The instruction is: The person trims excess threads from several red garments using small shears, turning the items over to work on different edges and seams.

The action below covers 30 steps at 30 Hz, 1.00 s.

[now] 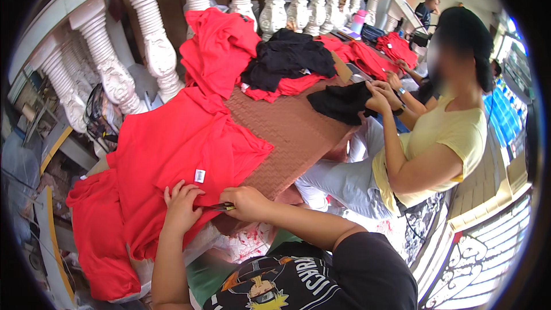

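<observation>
Near snips, a spread red garment shows 1 white tag.

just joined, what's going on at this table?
The wearer's right hand holds small snips, pointed toward the left hand, which is on a red garment spread over the brown table. Across the corner, a co-worker in a yellow top holds up a black cloth. More red and black garments lie heaped farther back.

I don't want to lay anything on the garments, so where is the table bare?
The brown tabletop is bare mid-table, between the near red garment, the black pile and the black cloth held at right. It is crowded around the left hand and right hand, and toward the far end, under red clothes.
</observation>
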Each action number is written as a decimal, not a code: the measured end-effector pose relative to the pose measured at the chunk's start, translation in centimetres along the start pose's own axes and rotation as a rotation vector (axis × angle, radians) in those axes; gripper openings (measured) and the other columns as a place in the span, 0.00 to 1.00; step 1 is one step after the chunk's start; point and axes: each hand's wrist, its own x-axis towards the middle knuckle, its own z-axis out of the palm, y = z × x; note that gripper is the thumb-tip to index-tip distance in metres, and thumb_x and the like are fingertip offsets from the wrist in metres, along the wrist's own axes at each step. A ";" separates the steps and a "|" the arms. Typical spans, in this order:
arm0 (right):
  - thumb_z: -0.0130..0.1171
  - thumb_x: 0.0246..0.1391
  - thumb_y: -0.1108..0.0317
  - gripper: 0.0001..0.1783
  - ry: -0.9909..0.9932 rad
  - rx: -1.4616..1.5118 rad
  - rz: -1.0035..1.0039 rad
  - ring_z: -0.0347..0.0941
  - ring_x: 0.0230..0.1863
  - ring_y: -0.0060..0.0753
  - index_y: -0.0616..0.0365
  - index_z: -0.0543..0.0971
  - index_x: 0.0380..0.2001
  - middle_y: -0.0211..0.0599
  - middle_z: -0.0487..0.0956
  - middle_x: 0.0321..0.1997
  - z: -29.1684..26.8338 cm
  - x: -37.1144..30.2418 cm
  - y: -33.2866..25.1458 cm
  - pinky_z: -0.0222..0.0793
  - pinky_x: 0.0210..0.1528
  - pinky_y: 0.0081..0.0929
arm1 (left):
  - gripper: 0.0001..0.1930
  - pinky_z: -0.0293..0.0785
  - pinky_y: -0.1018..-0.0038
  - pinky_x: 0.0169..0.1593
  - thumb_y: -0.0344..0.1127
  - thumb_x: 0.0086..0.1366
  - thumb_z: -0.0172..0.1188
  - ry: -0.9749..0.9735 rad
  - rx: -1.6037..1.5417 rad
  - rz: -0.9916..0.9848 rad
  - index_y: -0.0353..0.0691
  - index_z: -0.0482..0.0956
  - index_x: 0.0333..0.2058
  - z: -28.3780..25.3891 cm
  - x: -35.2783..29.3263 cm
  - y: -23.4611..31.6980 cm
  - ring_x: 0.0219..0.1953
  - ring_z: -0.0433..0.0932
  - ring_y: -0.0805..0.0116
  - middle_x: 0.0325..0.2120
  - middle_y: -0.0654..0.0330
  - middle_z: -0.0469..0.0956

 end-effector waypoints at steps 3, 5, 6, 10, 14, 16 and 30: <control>0.61 0.39 0.70 0.10 0.004 0.060 -0.031 0.75 0.34 0.52 0.57 0.76 0.29 0.42 0.76 0.30 -1.7 0.1 -0.1 0.70 0.36 0.43 | 0.22 0.44 0.47 0.68 0.25 0.43 0.67 0.069 0.002 0.000 0.49 0.77 0.40 -0.1 0.7 -0.2 0.59 0.66 0.60 0.44 0.65 0.75; 0.61 0.41 0.72 0.09 0.012 0.150 -0.033 0.75 0.33 0.51 0.58 0.77 0.31 0.42 0.76 0.29 -3.4 -0.1 -0.3 0.70 0.36 0.41 | 0.21 0.46 0.49 0.67 0.23 0.42 0.66 0.149 -0.015 0.008 0.48 0.77 0.38 0.0 1.6 0.0 0.57 0.68 0.60 0.44 0.64 0.75; 0.61 0.42 0.73 0.09 0.014 0.199 -0.030 0.75 0.33 0.51 0.58 0.77 0.32 0.42 0.76 0.29 -4.3 -0.4 -0.5 0.70 0.35 0.39 | 0.21 0.47 0.50 0.67 0.22 0.42 0.65 0.183 -0.025 0.009 0.47 0.77 0.37 0.2 1.8 0.1 0.56 0.68 0.60 0.44 0.64 0.75; 0.60 0.51 0.73 0.08 0.011 0.234 0.018 0.77 0.34 0.40 0.59 0.78 0.36 0.41 0.79 0.31 -8.9 -1.2 -1.0 0.71 0.37 0.32 | 0.16 0.65 0.62 0.56 0.16 0.45 0.52 0.577 -0.161 0.025 0.40 0.76 0.34 -1.2 2.1 -1.9 0.46 0.75 0.55 0.37 0.57 0.77; 0.59 0.54 0.74 0.07 -0.009 0.208 0.101 0.79 0.39 0.37 0.61 0.77 0.38 0.40 0.80 0.34 -10.4 -3.1 0.8 0.73 0.41 0.31 | 0.15 0.68 0.63 0.52 0.15 0.45 0.51 0.655 -0.279 -0.117 0.38 0.77 0.32 -2.4 -0.7 -4.1 0.43 0.76 0.54 0.36 0.54 0.78; 0.59 0.45 0.74 0.11 -0.159 0.025 0.156 0.77 0.37 0.51 0.57 0.79 0.36 0.41 0.80 0.33 -9.3 -3.7 1.3 0.71 0.38 0.41 | 0.16 0.68 0.64 0.53 0.15 0.46 0.52 0.537 -0.129 -0.100 0.39 0.78 0.34 -2.1 -3.0 -5.3 0.45 0.76 0.53 0.37 0.55 0.78; 0.55 0.61 0.60 0.15 0.112 0.226 0.295 0.77 0.30 0.47 0.64 0.80 0.32 0.47 0.79 0.31 -4.8 -1.4 1.5 0.70 0.36 0.35 | 0.15 0.71 0.67 0.52 0.30 0.56 0.63 0.184 -0.513 -0.018 0.42 0.81 0.44 1.3 -2.8 4.5 0.50 0.74 0.60 0.44 0.60 0.79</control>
